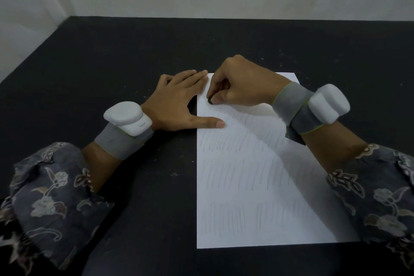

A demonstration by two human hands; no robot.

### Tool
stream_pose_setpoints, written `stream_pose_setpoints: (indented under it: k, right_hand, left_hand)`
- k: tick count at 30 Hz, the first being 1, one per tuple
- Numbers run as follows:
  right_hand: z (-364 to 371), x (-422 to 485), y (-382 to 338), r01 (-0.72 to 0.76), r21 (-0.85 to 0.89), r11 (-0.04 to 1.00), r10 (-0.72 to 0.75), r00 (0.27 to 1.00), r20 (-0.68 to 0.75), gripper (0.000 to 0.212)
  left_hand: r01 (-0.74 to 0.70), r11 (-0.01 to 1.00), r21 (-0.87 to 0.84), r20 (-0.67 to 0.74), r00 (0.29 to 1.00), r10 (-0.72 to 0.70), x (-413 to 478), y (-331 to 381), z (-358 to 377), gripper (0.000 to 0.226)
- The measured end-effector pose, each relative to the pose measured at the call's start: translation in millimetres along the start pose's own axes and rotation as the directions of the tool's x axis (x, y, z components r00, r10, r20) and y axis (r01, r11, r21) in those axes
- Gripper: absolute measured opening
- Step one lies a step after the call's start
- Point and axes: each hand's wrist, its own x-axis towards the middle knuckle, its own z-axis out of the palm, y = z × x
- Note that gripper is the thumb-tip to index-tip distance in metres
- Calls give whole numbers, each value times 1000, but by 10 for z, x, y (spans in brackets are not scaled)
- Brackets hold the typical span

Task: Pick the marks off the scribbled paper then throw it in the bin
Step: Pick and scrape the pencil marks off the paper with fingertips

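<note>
- While the scribbled paper (257, 175) lies flat on the black table (112, 63), its far left corner sits under both hands, with rows of faint pencil strokes running toward six o'clock.
- The left hand (179, 101) lies spread and flat at nine o'clock of the sheet; its thumb and straight fingertips press the left edge.
- The right hand (242, 85) is curled at twelve o'clock of the sheet, thumb and forefinger pinching a small dark eraser (210, 100) whose tip touches the paper.
- White wrist devices (125, 116) on grey bands sit on both wrists, above floral sleeves (49, 186).
</note>
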Motion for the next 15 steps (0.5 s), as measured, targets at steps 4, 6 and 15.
stream_pose_setpoints:
  k: [4,6,15]
  right_hand:
    - [45,20,61,-49,-13,999,46,987,-154,15]
    - [36,7,52,-21,-13,1000,19,992,-121,15]
    - [116,67,95,-76,-23,997,70,973,-218,13]
  left_hand:
    - [8,1000,16,8,1000,-8,6,15,-3,134]
    - [8,1000,14,9,1000,-8,8,11,1,129]
    - [15,1000,9,22,1000,-15,7,21,-19,126]
